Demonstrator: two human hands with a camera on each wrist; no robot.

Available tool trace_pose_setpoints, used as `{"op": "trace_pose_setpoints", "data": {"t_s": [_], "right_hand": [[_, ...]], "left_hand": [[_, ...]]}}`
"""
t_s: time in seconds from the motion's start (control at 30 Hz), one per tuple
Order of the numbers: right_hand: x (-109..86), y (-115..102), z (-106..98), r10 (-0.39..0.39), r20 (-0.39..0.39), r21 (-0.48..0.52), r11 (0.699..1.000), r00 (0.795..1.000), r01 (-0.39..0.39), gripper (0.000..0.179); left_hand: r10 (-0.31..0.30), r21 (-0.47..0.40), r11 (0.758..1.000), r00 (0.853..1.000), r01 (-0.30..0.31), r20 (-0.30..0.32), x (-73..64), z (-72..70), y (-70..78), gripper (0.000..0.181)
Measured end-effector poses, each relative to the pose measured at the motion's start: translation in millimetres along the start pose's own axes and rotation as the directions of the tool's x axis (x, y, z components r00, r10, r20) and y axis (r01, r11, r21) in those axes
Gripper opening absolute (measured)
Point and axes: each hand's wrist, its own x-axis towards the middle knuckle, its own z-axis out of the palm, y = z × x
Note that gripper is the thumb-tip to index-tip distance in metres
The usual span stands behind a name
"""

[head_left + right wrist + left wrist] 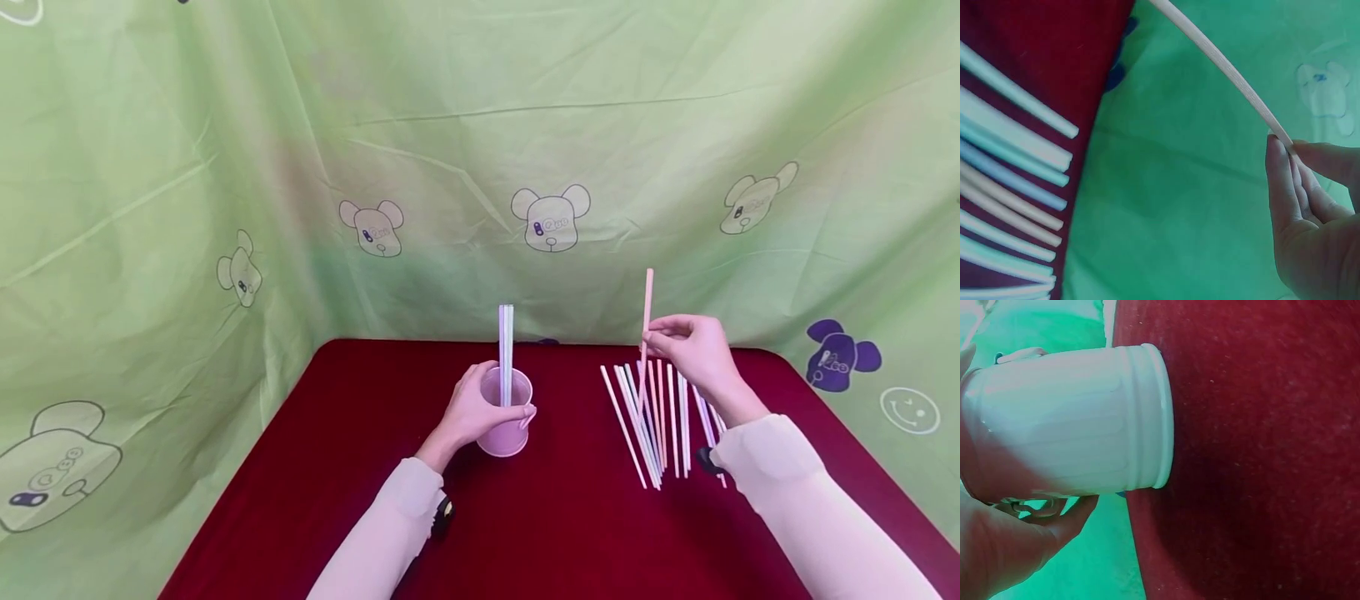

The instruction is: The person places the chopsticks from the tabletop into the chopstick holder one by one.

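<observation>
A small pink ribbed bucket (504, 438) with side handles stands upright on the table, left of the row of sticks. Thumb and fingers of my left hand (480, 407) grip it round the rim; the left wrist view shows its ribbed side (1066, 419). Several pale lilac and bluish sticks (506, 342) rise out of the bucket. Between thumb and fingertips, my right hand (696, 350) pinches a pink stick (648, 300), held nearly upright above the other sticks. The right wrist view shows that pinch on the stick (1229, 69).
Several pastel sticks (673, 425) lie side by side on the right of the dark red tabletop (375, 417), partly under my right forearm. Green cloth (465, 150) with printed bear heads hangs behind and at both sides of the table.
</observation>
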Motion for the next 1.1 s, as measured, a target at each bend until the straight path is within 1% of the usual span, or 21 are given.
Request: {"op": "trace_pose_setpoints", "data": {"t_s": [0.13,0.3,0.37,0.53,0.73,0.97,1.03,1.1], "right_hand": [[5.7,-19,16,-0.057,-0.028,0.067,0.996,0.998,0.059,0.033],[12.6,-40,41,-0.119,-0.066,0.167,0.977,0.991,0.129,0.031],[16.2,-46,52,-0.133,-0.072,0.208,0.967,0.988,0.145,0.028],[23.7,-54,75,-0.161,-0.086,0.267,0.947,0.983,0.178,0.027],[24.9,-55,98,-0.175,-0.122,0.286,0.936,0.977,0.203,0.026],[26.0,-53,122,-0.216,-0.132,0.288,0.926,0.967,0.246,0.02],[26.6,-51,127,-0.223,-0.125,0.275,0.928,0.967,0.25,0.02],[27.0,-48,130,-0.223,-0.116,0.239,0.94,0.968,0.245,0.02]], "left_hand": [[0.008,0.016,1.0,1.0,-0.008,-0.003,1.4,0.3,-1.3,0.088],[0.002,0.025,1.0,1.0,-0.002,0.004,1.7,2.1,-3.6,0.086],[0.0,0.02,1.0,1.0,0.0,0.003,1.7,2.9,-4.3,0.086],[0.014,-0.009,1.0,1.0,-0.014,-0.001,2.0,4.0,-5.8,0.085],[0.01,-0.007,1.0,1.0,-0.01,0.018,1.4,5.4,-9.0,0.085],[0.03,-0.019,0.999,1.0,-0.03,0.005,1.9,4.6,-9.9,0.083],[0.028,-0.019,0.999,1.0,-0.028,0.006,2.1,4.2,-9.6,0.084],[0.027,-0.024,0.999,1.0,-0.027,0.006,1.8,3.7,-9.3,0.084]]}}
